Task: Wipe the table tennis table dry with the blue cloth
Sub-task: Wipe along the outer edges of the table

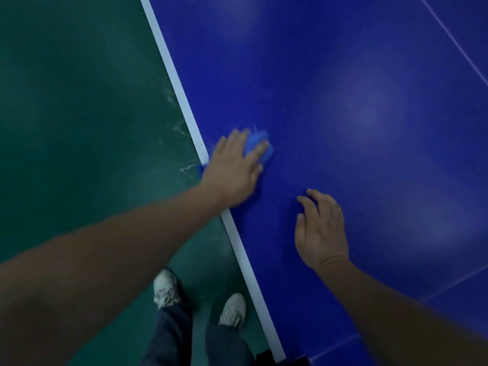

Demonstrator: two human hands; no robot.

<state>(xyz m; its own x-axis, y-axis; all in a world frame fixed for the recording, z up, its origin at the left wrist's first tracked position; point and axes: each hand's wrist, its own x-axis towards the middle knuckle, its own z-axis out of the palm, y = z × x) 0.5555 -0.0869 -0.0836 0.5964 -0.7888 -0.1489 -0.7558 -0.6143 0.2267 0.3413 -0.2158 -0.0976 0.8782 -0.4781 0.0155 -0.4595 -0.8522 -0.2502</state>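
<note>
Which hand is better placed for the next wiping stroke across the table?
Left. The left hand lies flat on the blue cloth, beside the white edge line of the table. The right hand holds nothing, its fingertips resting on bare surface.

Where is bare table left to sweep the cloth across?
Bare table stretches beyond the blue cloth and to the right of the right hand. Tightest by the white edge line, where the left hand presses the cloth.

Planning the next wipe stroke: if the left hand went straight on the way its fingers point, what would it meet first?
Nothing solid: beyond the left hand and the blue cloth under its fingers lies only bare tabletop, as far as the picture shows. A thin white line crosses far ahead.
</note>
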